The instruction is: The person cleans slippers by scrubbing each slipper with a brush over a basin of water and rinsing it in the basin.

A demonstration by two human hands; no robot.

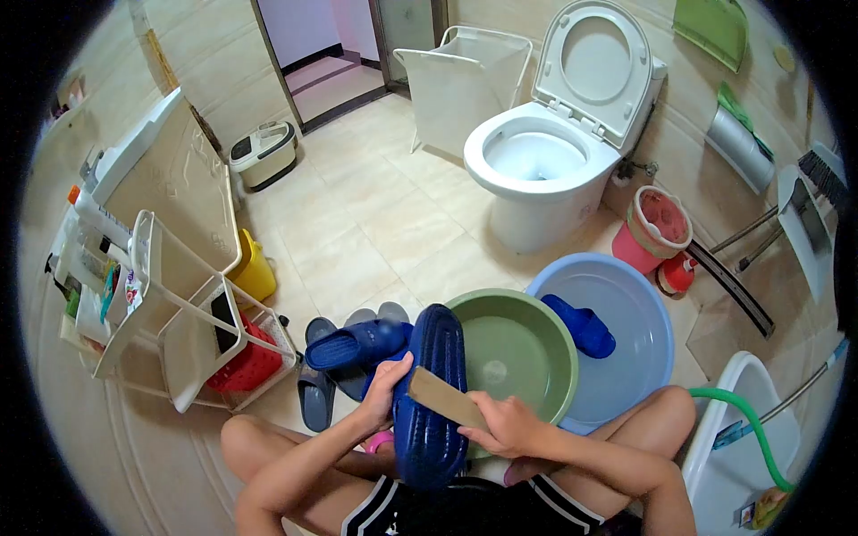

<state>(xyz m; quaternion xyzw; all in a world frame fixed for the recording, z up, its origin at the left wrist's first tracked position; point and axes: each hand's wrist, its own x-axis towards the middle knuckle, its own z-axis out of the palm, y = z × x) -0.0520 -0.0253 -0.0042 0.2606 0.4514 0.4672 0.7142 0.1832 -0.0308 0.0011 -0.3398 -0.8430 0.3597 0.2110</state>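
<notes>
Pale tiled floor spread beyond the green basin, and just left of that basin, overlapping its rim from your viewpoint, you had the dark blue slipper raised with its sole toward you. Your left hand gripped the edge away from the basin, while your right hand grasped a flat tan bar across the sole. The slipper looked light, springy and probably slippery where glossy, so its side edge near mid-length seemed the surest hold.
</notes>
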